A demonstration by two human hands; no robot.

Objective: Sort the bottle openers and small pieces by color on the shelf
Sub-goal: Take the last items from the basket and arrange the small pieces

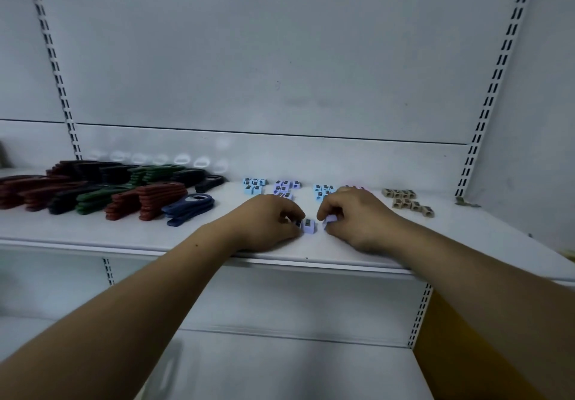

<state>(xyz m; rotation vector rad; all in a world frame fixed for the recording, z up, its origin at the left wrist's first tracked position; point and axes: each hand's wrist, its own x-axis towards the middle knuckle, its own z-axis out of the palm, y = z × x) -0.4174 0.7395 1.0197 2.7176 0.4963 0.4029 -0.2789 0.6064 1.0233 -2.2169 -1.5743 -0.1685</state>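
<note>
Lilac boxy piece sits pinched in left hand while right hand seemingly pinches second piece.

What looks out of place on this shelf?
The light-blue small plastic pieces sit in two separate clusters, split by a lilac cluster between them. Dark red flat bottle-opener stacks likewise lie apart, with black and green stacks between.
</note>
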